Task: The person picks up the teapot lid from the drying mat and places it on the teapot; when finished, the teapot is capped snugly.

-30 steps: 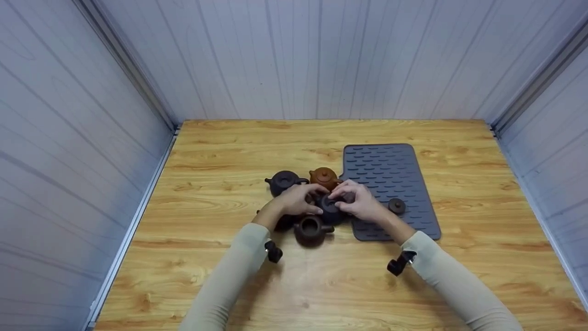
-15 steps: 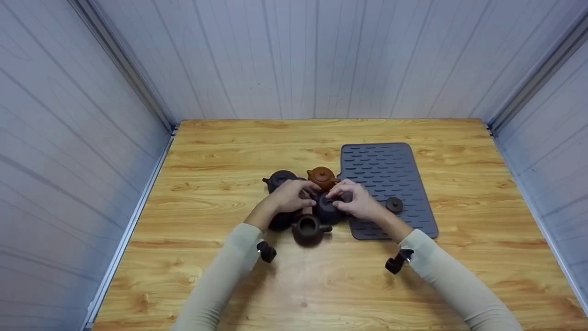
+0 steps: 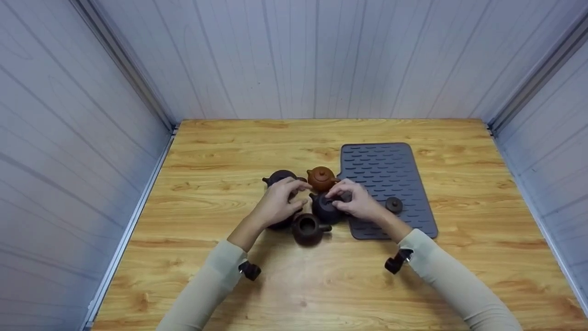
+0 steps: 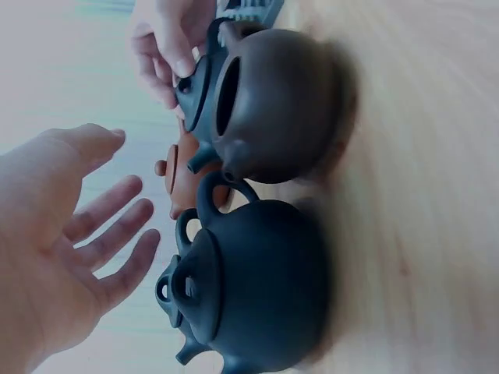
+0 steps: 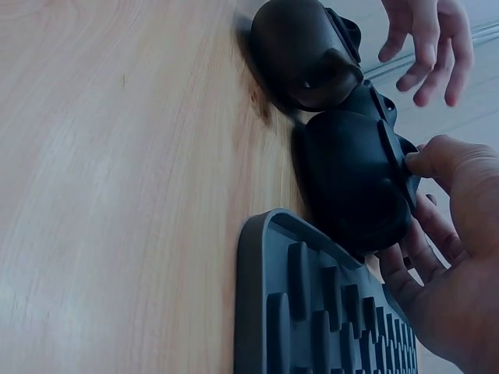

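My left hand (image 3: 279, 202) hovers with fingers apart above two dark teapots at the left and holds nothing; in the left wrist view the nearer dark teapot (image 4: 269, 284) shows its loop-topped lid. With thumb and fingers, my right hand (image 3: 359, 201) pinches the lid (image 4: 203, 89) at the top of a black teapot (image 3: 327, 214). That lid sits on the pot's mouth. Just in front stands a brown teapot (image 3: 307, 238) with its mouth uncovered. An orange-brown teapot (image 3: 321, 178) with its lid on stands behind my right fingers. The far-left dark teapot (image 3: 280, 175) is partly hidden by my left hand.
A grey ridged mat (image 3: 379, 165) lies to the right, close against the black teapot. On it rests a small round brown lid (image 3: 394, 205). Pale panels (image 3: 294, 59) enclose the wooden table (image 3: 220, 147) at the back and sides.
My left hand has drawn away from the black teapot, moving left, and its spout now shows. My right hand has stayed at the lid.
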Demonstrator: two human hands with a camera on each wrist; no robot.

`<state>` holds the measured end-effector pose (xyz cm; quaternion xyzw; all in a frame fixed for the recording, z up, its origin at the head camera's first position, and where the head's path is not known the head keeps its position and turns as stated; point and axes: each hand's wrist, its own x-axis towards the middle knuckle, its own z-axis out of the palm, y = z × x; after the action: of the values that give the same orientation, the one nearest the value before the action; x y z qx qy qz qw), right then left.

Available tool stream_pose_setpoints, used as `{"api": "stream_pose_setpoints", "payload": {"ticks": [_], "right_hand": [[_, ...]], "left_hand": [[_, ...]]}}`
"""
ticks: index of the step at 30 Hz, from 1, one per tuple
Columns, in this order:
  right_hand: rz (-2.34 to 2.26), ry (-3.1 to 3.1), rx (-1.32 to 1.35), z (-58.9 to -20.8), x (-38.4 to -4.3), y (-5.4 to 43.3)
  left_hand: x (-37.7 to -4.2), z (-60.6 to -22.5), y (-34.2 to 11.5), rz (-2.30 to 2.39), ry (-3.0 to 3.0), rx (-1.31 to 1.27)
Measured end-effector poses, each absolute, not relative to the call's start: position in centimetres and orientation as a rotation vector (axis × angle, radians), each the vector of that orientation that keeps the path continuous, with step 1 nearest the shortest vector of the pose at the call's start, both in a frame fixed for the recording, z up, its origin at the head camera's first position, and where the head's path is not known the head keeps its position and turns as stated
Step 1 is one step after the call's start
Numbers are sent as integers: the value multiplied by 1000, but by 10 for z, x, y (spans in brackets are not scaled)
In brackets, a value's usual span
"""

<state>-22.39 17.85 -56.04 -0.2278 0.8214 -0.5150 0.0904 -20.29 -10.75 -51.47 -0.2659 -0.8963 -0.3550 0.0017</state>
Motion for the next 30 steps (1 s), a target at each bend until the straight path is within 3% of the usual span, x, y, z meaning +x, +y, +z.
{"api": "stream_pose_setpoints", "payload": {"ticks": [30], "right_hand": [[-1529,2437,-677,-561,-227,178]], "left_hand": [[-134,-551,-140,-1083,-2833,-624]]}}
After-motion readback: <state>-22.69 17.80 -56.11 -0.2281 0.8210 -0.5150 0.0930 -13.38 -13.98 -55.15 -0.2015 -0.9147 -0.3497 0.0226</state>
